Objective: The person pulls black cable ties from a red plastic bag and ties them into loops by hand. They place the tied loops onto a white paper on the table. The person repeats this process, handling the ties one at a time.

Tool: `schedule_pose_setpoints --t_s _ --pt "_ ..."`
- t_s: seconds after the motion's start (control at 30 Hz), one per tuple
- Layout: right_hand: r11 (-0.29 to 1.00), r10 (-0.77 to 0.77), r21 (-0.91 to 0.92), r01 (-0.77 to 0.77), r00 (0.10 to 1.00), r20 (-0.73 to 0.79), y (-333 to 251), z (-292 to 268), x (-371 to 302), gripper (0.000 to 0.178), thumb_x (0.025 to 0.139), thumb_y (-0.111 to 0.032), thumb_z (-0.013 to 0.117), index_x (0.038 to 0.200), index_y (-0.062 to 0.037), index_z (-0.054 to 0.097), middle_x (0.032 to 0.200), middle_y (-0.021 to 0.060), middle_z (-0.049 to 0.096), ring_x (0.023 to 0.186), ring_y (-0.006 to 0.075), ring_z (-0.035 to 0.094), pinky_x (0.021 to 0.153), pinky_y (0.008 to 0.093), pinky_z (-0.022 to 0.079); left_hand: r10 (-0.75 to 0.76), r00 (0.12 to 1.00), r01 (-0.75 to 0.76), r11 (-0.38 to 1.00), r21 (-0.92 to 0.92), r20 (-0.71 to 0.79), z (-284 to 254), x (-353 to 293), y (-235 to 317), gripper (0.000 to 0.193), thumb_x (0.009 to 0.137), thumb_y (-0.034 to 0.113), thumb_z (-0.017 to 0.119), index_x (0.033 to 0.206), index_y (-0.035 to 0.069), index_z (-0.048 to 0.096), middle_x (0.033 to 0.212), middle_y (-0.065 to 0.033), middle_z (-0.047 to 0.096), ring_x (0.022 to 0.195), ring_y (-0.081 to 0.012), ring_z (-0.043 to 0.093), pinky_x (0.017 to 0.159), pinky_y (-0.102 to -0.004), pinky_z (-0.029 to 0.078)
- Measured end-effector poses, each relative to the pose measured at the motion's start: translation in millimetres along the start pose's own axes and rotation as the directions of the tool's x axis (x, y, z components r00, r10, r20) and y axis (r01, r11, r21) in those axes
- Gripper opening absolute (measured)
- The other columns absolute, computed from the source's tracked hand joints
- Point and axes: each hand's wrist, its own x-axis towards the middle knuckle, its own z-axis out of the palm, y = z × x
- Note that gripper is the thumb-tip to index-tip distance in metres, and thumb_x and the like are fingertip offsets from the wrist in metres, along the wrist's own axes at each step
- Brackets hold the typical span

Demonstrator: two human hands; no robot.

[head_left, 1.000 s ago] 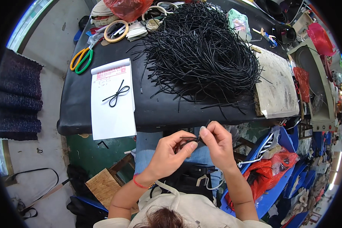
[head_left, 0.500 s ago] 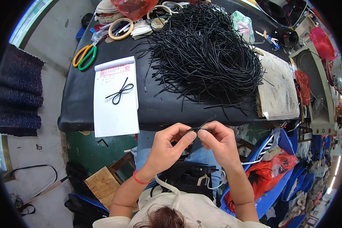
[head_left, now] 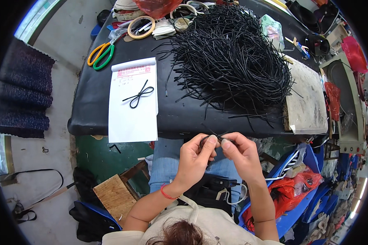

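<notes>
Between my hands, just off the table's front edge, is a thin black cord [head_left: 217,136] with loops at both sides. My left hand [head_left: 197,157] pinches it between thumb and fingers. My right hand [head_left: 242,155] pinches its other side close by, and the fingertips of the two hands nearly meet. Part of the cord is hidden behind the fingers. A black cord bow [head_left: 139,94] with two loops and two tails lies on a white notepad [head_left: 131,124] at the left of the table. Beyond my hands spreads a big heap of black cords [head_left: 233,61].
Scissors [head_left: 101,56] with orange and green handles lie at the table's left, near a tape roll [head_left: 141,27]. A stained pale board [head_left: 306,98] borders the heap on the right. Below it stands a blue bin [head_left: 290,216] with red plastic. A wooden stool [head_left: 115,197] is lower left.
The view has shifted, so the table things appear farther right. My hands still pinch the cord, and a loop at the right fingers shows more plainly now.
</notes>
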Motion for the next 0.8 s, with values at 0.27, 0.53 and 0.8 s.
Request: schedule_pose_setpoints --t_s 0.27,0.53,0.8 --pt "0.999 0.016 0.03 -0.015 0.999 -0.031 11.6 -5.2 19.4 0.012 0.088 -0.013 0.06 0.091 -0.0012 0.063 0.07 -0.0008 0.056 0.061 0.0049 0.049 0.054 0.0203 0.039 0.039 0.999 -0.041 0.985 0.167 0.014 -11.8 5.6 10.9 0.021 0.091 0.021 0.056 0.085 0.001 0.061 0.069 0.0001 0.057 0.066 -0.0056 0.053 0.06 -0.0201 0.045" --pt "0.149 -0.702 -0.953 0.263 0.707 0.086 16.9 -74.9 45.8 0.018 0.074 -0.002 0.064 0.092 -0.0034 0.064 0.083 0.0089 0.053 0.077 0.0261 0.05 0.067 0.0349 0.042 0.563 0.775 0.071 0.375 0.924 -0.288 -120.6 64.4 67.4 0.035 0.08 0.026 0.067 0.1 -0.001 0.058 0.084 -0.0115 0.057 0.074 -0.0209 0.053 0.069 -0.0341 0.042" --pt "-0.019 -0.691 -0.944 0.33 0.678 0.251 15.3 -76.6 56.6 0.01 0.076 -0.002 0.06 0.085 -0.0042 0.057 0.087 0.0087 0.052 0.081 0.0273 0.049 0.072 0.0362 0.037 0.821 0.556 0.076 0.106 0.991 -0.13 -140.7 61.1 63.2 0.046 0.08 0.021 0.065 0.118 -0.001 0.05 0.116 -0.0178 0.052 0.106 -0.0322 0.049 0.09 -0.041 0.039"
